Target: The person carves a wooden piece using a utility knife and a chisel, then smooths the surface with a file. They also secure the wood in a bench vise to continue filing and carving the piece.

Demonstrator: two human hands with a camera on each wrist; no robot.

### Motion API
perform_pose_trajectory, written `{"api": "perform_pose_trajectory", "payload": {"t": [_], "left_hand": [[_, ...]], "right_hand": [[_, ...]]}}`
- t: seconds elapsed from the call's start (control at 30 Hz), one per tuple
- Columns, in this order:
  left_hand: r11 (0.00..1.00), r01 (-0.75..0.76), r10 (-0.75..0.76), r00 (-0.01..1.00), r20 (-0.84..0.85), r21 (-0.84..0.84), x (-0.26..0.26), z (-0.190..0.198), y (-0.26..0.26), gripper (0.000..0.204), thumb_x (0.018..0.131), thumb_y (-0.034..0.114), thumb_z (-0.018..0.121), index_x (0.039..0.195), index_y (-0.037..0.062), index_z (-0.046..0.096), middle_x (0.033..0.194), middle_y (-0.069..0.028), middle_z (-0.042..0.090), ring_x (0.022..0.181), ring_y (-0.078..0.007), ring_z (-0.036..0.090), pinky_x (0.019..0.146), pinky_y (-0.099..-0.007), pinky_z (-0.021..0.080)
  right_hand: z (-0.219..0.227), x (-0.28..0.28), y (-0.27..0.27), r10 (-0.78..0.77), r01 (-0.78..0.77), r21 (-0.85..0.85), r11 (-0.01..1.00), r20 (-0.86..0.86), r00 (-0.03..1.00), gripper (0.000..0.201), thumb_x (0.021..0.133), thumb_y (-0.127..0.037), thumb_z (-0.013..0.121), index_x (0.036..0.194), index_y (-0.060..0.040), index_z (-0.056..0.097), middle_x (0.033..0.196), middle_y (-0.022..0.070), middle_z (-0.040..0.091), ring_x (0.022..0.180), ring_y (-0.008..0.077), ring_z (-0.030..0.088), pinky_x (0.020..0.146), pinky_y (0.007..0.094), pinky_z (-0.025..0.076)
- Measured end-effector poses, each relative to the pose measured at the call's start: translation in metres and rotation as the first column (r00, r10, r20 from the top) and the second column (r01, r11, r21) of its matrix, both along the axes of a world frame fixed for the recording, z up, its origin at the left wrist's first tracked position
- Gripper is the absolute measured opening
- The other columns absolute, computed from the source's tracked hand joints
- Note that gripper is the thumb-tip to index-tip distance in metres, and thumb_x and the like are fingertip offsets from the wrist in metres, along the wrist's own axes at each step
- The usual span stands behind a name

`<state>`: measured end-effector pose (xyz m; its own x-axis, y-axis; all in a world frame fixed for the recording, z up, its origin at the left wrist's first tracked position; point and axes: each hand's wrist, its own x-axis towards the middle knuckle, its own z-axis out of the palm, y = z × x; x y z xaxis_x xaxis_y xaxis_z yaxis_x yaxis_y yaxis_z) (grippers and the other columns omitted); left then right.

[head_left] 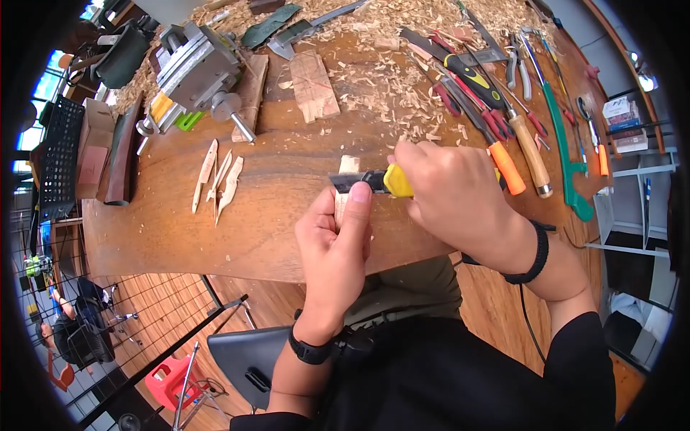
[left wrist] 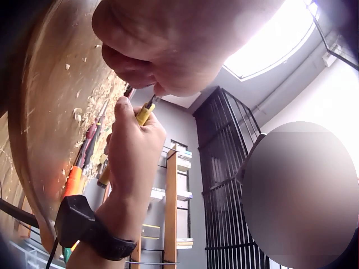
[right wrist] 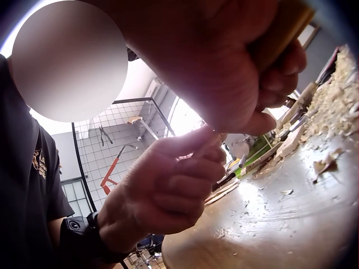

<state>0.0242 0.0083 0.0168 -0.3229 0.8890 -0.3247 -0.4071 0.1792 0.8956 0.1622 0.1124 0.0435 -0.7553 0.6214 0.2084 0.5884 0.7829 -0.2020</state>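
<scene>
My right hand [head_left: 460,188] grips the yellow handle of a utility knife [head_left: 398,181], its dark blade pointing left. The blade lies across a short strip of pale wood [head_left: 350,164], which my left hand [head_left: 330,237] holds upright near the table's front edge. My left thumb presses at the blade's base. In the left wrist view the yellow handle [left wrist: 144,114] shows between the two hands, while my left hand [left wrist: 168,50] hides the wood. From the right wrist, the curled fingers of my left hand [right wrist: 176,188] meet my right hand [right wrist: 207,67], which covers the blade.
Left of the hands lie several thin carved wood pieces [head_left: 206,177]. Beyond them stands a metal vise [head_left: 199,68], with a flat pale board [head_left: 314,86] beside it. Shavings [head_left: 388,93] cover the back. Files, pliers [head_left: 519,72], a wooden-handled tool [head_left: 530,154] and a green-handled saw [head_left: 564,158] lie right.
</scene>
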Motion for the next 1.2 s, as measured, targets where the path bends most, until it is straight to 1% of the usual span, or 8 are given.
{"api": "perform_pose_trajectory", "payload": {"t": [0.17, 0.37, 0.6, 0.87, 1.0, 1.07, 1.13, 1.2], "left_hand": [[0.999, -0.032, 0.030, 0.994, -0.101, -0.021, 0.004, -0.006, 0.001, 0.027, 0.103, 0.032, 0.062, 0.092, 0.0071, 0.061, 0.063, 0.0082, 0.050, 0.051, 0.0006, 0.040, 0.046, -0.0184, 0.029], [0.999, -0.027, 0.029, 0.997, -0.074, 0.021, 0.006, -0.007, 0.003, 0.029, 0.103, 0.029, 0.062, 0.087, 0.0056, 0.061, 0.063, 0.0078, 0.050, 0.056, 0.0003, 0.043, 0.049, -0.0189, 0.031], [0.998, -0.030, 0.019, 0.979, -0.205, -0.049, 0.002, -0.011, 0.006, 0.033, 0.101, 0.030, 0.065, 0.080, 0.0050, 0.061, 0.064, 0.0082, 0.049, 0.057, -0.0002, 0.040, 0.049, -0.0208, 0.030], [0.990, -0.074, 0.000, 0.854, -0.521, -0.121, 0.001, -0.013, 0.013, 0.042, 0.099, 0.032, 0.067, 0.070, 0.0042, 0.056, 0.060, 0.0073, 0.046, 0.058, -0.0017, 0.036, 0.047, -0.0246, 0.028], [0.997, -0.018, -0.035, 0.787, -0.616, -0.080, -0.005, -0.024, 0.015, 0.042, 0.100, 0.033, 0.066, 0.071, 0.0040, 0.056, 0.060, 0.0066, 0.044, 0.058, -0.0022, 0.035, 0.048, -0.0249, 0.027], [0.994, 0.057, -0.092, 0.896, -0.435, -0.093, -0.009, -0.026, 0.013, 0.037, 0.103, 0.032, 0.060, 0.078, 0.0040, 0.058, 0.061, 0.0063, 0.044, 0.057, -0.0019, 0.034, 0.048, -0.0234, 0.027], [0.992, 0.094, -0.118, 0.931, -0.344, -0.088, -0.011, -0.020, 0.011, 0.035, 0.105, 0.031, 0.057, 0.083, 0.0040, 0.059, 0.061, 0.0064, 0.044, 0.056, -0.0017, 0.035, 0.048, -0.0224, 0.027], [0.989, 0.125, -0.141, 0.959, -0.247, -0.079, -0.013, -0.018, 0.011, 0.032, 0.106, 0.030, 0.054, 0.088, 0.0040, 0.060, 0.062, 0.0065, 0.045, 0.055, -0.0016, 0.035, 0.048, -0.0213, 0.027]], "right_hand": [[-0.003, 0.001, 0.003, -0.011, 0.011, 0.007, 1.000, -0.014, 1.000, 0.006, 0.077, -0.003, 0.062, 0.079, -0.0049, 0.057, 0.068, 0.0153, 0.066, 0.063, 0.0307, 0.070, 0.056, 0.0395, 0.056], [-0.008, 0.004, 0.000, 0.022, -0.021, -0.057, 0.998, 0.014, 1.000, 0.005, 0.076, -0.003, 0.063, 0.077, -0.0055, 0.059, 0.064, 0.0138, 0.065, 0.062, 0.0300, 0.070, 0.056, 0.0386, 0.057], [-0.015, -0.002, -0.013, -0.141, 0.140, 0.042, 0.989, 0.023, 0.990, 0.004, 0.078, -0.003, 0.062, 0.078, -0.0052, 0.059, 0.067, 0.0129, 0.067, 0.061, 0.0276, 0.071, 0.054, 0.0354, 0.057], [-0.026, -0.008, -0.017, -0.231, 0.232, -0.050, 0.971, 0.017, 0.973, 0.003, 0.079, -0.003, 0.062, 0.080, -0.0050, 0.060, 0.068, 0.0147, 0.067, 0.063, 0.0288, 0.072, 0.055, 0.0370, 0.057], [-0.033, -0.007, -0.012, -0.265, 0.263, -0.213, 0.941, 0.023, 0.964, 0.012, 0.080, -0.011, 0.068, 0.082, -0.0023, 0.060, 0.069, 0.0187, 0.067, 0.066, 0.0363, 0.070, 0.060, 0.0455, 0.055], [-0.035, -0.005, -0.010, -0.278, 0.267, -0.297, 0.917, 0.005, 0.961, 0.021, 0.081, -0.017, 0.072, 0.083, -0.0010, 0.059, 0.071, 0.0206, 0.067, 0.068, 0.0406, 0.068, 0.061, 0.0503, 0.053], [-0.032, -0.003, -0.008, -0.199, 0.177, -0.365, 0.914, -0.022, 0.980, 0.036, 0.086, -0.033, 0.073, 0.086, -0.0006, 0.059, 0.069, 0.0214, 0.066, 0.068, 0.0410, 0.068, 0.061, 0.0508, 0.053], [-0.035, -0.001, -0.007, -0.179, 0.149, -0.366, 0.919, -0.049, 0.983, 0.039, 0.087, -0.038, 0.072, 0.088, -0.0009, 0.058, 0.069, 0.0213, 0.066, 0.068, 0.0411, 0.067, 0.061, 0.0509, 0.053]]}}
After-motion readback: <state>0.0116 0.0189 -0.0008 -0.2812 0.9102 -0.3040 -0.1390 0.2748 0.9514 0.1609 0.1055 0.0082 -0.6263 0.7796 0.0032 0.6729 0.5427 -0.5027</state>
